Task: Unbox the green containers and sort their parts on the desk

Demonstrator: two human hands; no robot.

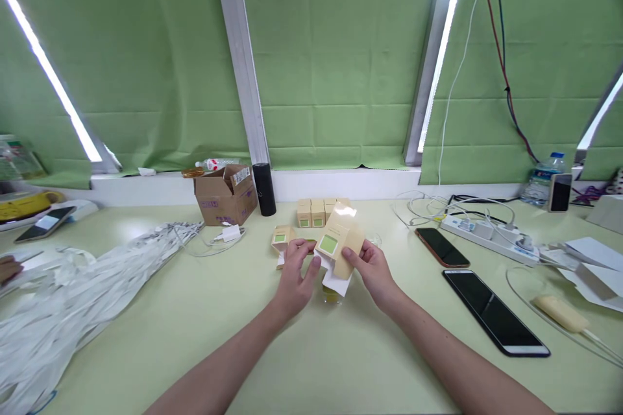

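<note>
Flat tan carton with green label held above table, centre of view, white insert paper beneath. Pinched at right edge by right hand; left hand curled at left edge, grip unclear. Small folded box just left. Row of finished boxes behind. Two phones well right; cardboard box back left.

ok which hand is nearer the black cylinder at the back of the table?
Left. The left hand lies in front of the black cylinder, slightly to its right. The right hand, holding the tan carton, is farther right.
</note>
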